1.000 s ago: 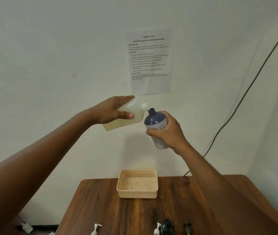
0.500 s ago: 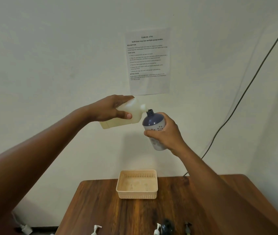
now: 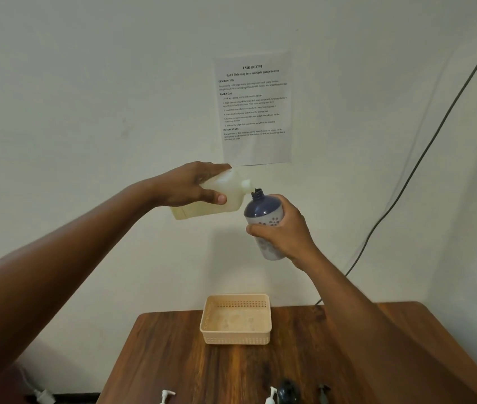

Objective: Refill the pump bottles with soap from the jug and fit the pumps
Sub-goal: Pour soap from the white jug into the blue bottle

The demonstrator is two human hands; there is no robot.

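Note:
High above the table, my left hand [image 3: 195, 185] grips a translucent jug [image 3: 228, 196] of yellowish soap, tipped on its side with the spout pointing right. The spout rests at the open mouth of a blue-and-white pump bottle [image 3: 263, 212], which my right hand [image 3: 283, 231] holds around its middle, slightly tilted. The bottle has no pump on it. At the table's near edge stand two white pumps [image 3: 167, 396] [image 3: 271, 395], a dark bottle top [image 3: 288, 392] and a dark pump [image 3: 324, 391], all partly cut off by the frame.
A beige plastic basket [image 3: 235, 341] sits at the far edge of the brown wooden table [image 3: 173, 360], against the wall. A printed task sheet [image 3: 253, 106] is taped to the wall. A dark cable [image 3: 406, 182] runs down the wall on the right.
The jug has tipped flatter and its spout has met the bottle's mouth. Both hands drifted slightly left and down against the wall.

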